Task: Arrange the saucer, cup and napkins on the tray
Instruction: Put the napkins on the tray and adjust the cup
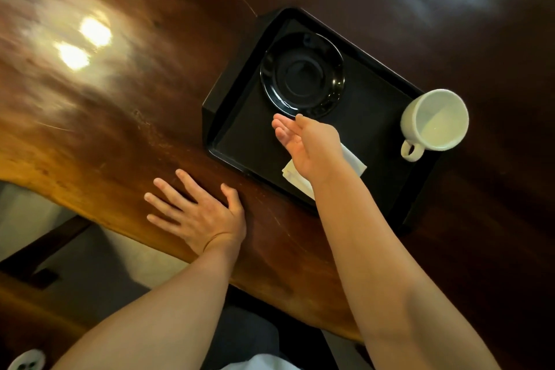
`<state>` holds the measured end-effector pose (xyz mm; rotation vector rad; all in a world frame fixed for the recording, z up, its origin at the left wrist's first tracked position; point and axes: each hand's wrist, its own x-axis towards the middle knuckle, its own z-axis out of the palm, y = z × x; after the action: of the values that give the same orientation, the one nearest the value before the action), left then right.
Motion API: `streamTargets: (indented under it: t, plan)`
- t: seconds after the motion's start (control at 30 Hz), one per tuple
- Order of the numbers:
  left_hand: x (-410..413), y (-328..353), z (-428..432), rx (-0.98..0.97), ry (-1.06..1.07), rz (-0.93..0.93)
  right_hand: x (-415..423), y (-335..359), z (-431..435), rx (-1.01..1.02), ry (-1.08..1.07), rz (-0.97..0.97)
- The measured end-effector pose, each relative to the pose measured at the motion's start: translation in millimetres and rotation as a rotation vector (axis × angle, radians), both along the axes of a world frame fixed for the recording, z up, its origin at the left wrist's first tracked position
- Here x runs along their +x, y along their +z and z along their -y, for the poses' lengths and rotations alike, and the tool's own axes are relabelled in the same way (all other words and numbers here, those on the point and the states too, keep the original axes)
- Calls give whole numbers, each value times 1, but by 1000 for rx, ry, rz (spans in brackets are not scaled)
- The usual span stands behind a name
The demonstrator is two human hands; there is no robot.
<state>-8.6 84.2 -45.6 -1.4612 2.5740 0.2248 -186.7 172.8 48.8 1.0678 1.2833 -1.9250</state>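
- No text, label, brand, number or sign could be read anywhere in the view.

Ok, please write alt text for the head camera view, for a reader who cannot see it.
A person's open right hand hovers over a black tray holding a black saucer, a white cup at its right edge, not on the saucer, and white napkins partly hidden under the wrist. The left hand rests flat on the dark wooden table beside the tray.
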Motion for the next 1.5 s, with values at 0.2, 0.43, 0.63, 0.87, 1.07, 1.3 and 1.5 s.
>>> streamTargets:
  t: [0.2,0.43,0.63,0.87,1.07,1.3,1.5]
  plan:
    - [1,-1,0,-10,-8,-18,-19,-1,5,39,-20,-15]
    - [4,-3,1,-16,-19,-39,-23,3,-5,57,153,-45]
    - [6,-6,1,-20,-24,-60,2,7,-64,784,531,-395]
    - [6,-7,2,-25,-30,-77,24,-6,-106,1096,980,-271]
    - [6,-10,2,-37,-30,-87,25,-9,-114,1057,927,-291]
    - [7,-14,3,-60,-39,-111,31,-20,-132,1030,604,-174]
    - [6,-15,3,-61,-32,-110,64,-28,-138,1053,349,-137]
